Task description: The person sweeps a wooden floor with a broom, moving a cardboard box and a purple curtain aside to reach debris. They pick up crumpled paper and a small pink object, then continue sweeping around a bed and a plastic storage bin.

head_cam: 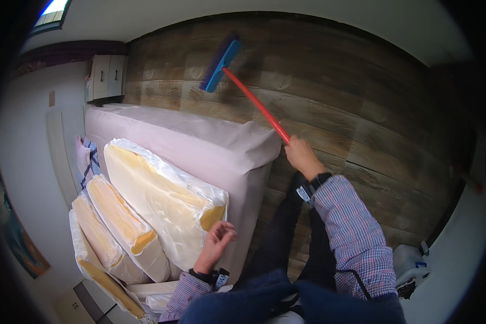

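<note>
My right hand point(303, 157) grips the red handle of a broom point(259, 107) near its visible upper end. The blue broom head point(223, 67) with dark purple bristles is over the wood-look floor point(320, 93), beyond the corner of the bed. My left hand point(220, 243) holds nothing; its fingers are loosely curled and partly apart. It is beside the end of a yellow foam cushion point(158, 178) wrapped in translucent white plastic; whether it touches the wrapping I cannot tell.
A bed point(178, 141) with a pale pink cover bears several wrapped foam pieces point(119, 214). A small white cabinet point(107, 76) stands beyond it against the wall. A translucent plastic container point(407, 261) is at the lower right. My legs point(279, 235) stand beside the bed.
</note>
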`<state>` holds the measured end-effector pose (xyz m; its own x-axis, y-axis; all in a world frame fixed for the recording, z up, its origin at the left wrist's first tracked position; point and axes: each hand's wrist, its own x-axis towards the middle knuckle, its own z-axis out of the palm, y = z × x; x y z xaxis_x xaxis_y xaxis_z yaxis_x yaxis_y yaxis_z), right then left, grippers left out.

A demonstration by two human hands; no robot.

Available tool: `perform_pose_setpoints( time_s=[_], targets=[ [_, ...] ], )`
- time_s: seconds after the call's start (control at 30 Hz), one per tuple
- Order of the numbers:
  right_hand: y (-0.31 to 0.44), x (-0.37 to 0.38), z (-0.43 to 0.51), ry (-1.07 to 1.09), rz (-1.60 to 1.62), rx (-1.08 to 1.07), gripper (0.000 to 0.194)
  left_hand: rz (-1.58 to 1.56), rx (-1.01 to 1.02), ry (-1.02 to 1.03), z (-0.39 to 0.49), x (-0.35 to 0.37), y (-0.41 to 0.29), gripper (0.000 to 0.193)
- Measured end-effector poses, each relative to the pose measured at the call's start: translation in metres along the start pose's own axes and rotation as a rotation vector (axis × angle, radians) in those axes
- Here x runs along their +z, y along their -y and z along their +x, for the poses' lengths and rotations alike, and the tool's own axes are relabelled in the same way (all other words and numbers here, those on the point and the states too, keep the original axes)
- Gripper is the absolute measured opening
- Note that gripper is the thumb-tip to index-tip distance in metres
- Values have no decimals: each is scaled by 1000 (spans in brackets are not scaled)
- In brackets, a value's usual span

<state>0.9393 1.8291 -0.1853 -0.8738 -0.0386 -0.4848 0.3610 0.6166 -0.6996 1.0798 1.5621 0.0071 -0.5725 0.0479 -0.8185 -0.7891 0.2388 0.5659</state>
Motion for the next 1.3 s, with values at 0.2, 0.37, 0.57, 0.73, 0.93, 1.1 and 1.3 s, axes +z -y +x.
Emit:
perform_pose_setpoints(
  time_s=[0.2, 0.37, 0.57, 0.73, 0.93, 1.1, 1.3],
  targets=[
    [-16, 56, 47, 137, -107, 46, 28, -106, -124, 168, 1, 9, 30, 15],
    [-76, 33, -29, 162, -216, 261, 29, -136, -100, 104, 12, -7, 37, 14],
    [-141, 13, -163, 67, -146, 495, 30, -77, -84, 166, 15, 12, 43, 15],
    [-182, 19, -263, 31, -118, 684, 29, -16, -39, 234, 14, 30, 54, 13],
    [-256, 57, -427, -59, -60, 783, 30, 179, 27, 323, -13, 71, 86, 14],
    [-283, 122, -625, -78, 129, 1030, 35, 350, 45, 499, -30, 126, 113, 14],
    [-271, 220, -826, -110, 538, 1402, 31, 431, 91, 606, -35, 166, 107, 13]
  ],
)
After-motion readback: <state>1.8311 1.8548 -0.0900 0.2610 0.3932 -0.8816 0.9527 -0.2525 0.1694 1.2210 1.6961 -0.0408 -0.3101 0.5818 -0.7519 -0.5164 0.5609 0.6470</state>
